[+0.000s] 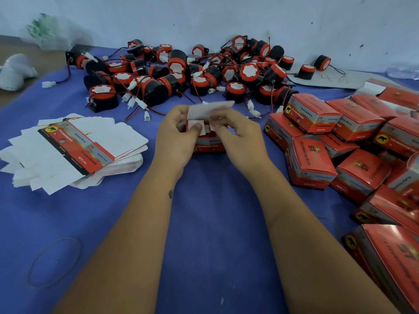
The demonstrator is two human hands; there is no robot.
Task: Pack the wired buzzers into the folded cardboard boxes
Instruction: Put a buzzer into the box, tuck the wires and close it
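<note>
Blue cloth (204,223) is spread over the work surface, with a pale wall behind it. At the middle a small red box (207,141) is held upright between both hands: the left hand (179,137) grips its left side with the thumb pressed on a white side flap, while the right hand (235,137) pinches the long white top flap (210,109), which stands open. Whether a buzzer already sits inside cannot be told — the hands hide the opening.

The step is judged to be flap folding. The side flaps would best be pressed flat first, then the top flap tucked in squarely, with any wire kept clear of the fold.

Loose wired buzzers (192,69) are heaped at the far middle, their leads tangled — one may drag others when lifted. A stack of flat box blanks (74,150) lies at the left, closed boxes (340,143) are piled at the right, and a rubber band (54,261) lies near left.
</note>
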